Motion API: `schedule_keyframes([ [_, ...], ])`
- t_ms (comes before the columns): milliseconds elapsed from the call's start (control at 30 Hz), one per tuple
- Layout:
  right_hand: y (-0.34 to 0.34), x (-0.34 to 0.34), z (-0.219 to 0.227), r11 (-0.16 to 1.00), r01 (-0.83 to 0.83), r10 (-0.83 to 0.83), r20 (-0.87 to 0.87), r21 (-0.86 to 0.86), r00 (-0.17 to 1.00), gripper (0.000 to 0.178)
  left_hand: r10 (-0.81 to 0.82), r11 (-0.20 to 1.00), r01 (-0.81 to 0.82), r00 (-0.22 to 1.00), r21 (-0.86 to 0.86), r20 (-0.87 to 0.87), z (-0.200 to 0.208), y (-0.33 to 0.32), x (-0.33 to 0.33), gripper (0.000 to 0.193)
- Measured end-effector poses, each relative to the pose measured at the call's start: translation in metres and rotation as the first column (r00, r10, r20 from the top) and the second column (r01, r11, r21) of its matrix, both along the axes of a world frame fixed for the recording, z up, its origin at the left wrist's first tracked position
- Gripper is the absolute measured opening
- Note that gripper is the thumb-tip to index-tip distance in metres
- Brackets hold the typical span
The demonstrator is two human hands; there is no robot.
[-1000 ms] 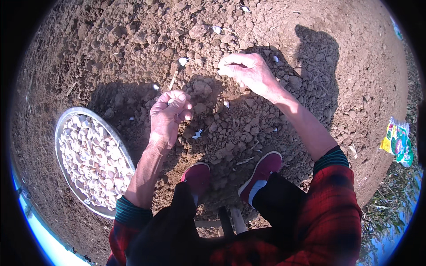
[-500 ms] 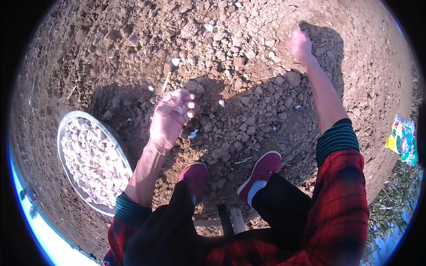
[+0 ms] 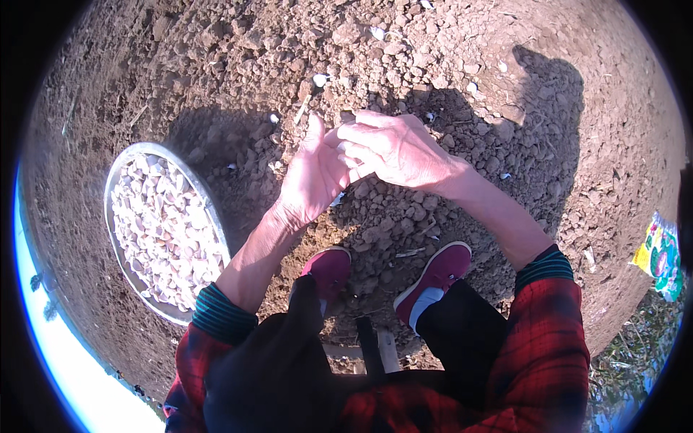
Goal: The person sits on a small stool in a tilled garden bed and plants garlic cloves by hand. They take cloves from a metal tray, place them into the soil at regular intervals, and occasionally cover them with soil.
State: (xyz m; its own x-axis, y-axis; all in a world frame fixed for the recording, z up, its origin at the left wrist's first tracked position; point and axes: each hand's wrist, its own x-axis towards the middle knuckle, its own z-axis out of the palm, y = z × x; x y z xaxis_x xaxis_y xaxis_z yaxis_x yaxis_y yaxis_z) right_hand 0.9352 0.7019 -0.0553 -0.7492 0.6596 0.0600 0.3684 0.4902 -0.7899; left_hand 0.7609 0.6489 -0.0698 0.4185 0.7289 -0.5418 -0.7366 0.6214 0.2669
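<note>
My left hand [image 3: 309, 180] is cupped palm up over the soil, its thumb raised and its fingers mostly covered. Over that palm reaches my right hand [image 3: 398, 153], fingers bent together and touching the left hand's fingers. A garlic clove showed in the left hand a moment ago; now the fingers hide what lies between the hands. To the left a round metal basin [image 3: 108, 204] holds many peeled-apart garlic cloves [image 3: 162, 231]. Single cloves lie on the soil beyond the hands, among them a white clove [image 3: 320, 80] and another clove [image 3: 377, 33].
Cloddy brown soil [image 3: 238, 65] spreads all around. My dark red shoes [image 3: 433, 278] stand just below the hands, with a narrow wooden piece [image 3: 388, 351] between the legs. A colourful plastic bag [image 3: 660, 256] lies at the far right beside green plants [image 3: 628, 361].
My right hand has come back from the soil at the upper right to meet the left hand. The left hand has shifted slightly right. The whole view has shifted a little.
</note>
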Motion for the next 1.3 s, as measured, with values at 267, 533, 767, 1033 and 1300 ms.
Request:
schedule_keyframes([
  [267, 0.015, 0.026, -0.007, 0.978, -0.11, 0.149, 0.22, -0.18, 0.964, 0.019, -0.137, 0.99, 0.132, 0.985, -0.047, -0.108, -0.003, -0.004, 0.013, 0.07],
  [533, 0.13, 0.218, -0.033, 0.522, 0.851, -0.842, 0.194, 0.056, 0.503, 0.019, -0.111, 0.993, 0.103, 0.983, -0.062, -0.148, -0.012, -0.009, 0.002, 0.056],
  [767, 0.204, 0.294, -0.084, 0.585, 0.595, -0.811, 0.413, 0.551, 0.414, 0.022, -0.091, 0.991, 0.075, 0.985, -0.112, -0.148, -0.019, -0.004, -0.002, 0.051],
  [1033, 0.218, 0.292, -0.102, 0.518, 0.713, -0.828, 0.488, 0.473, 0.278, 0.025, -0.085, 0.988, 0.062, 0.983, -0.144, -0.16, -0.013, 0.005, 0.002, 0.053],
  [1300, 0.094, 0.129, -0.042, 0.669, 0.734, -0.743, -0.147, -0.119, 0.654, 0.013, 0.067, 0.997, -0.064, 0.997, -0.048, 0.048, -0.003, 0.012, -0.008, 0.071],
])
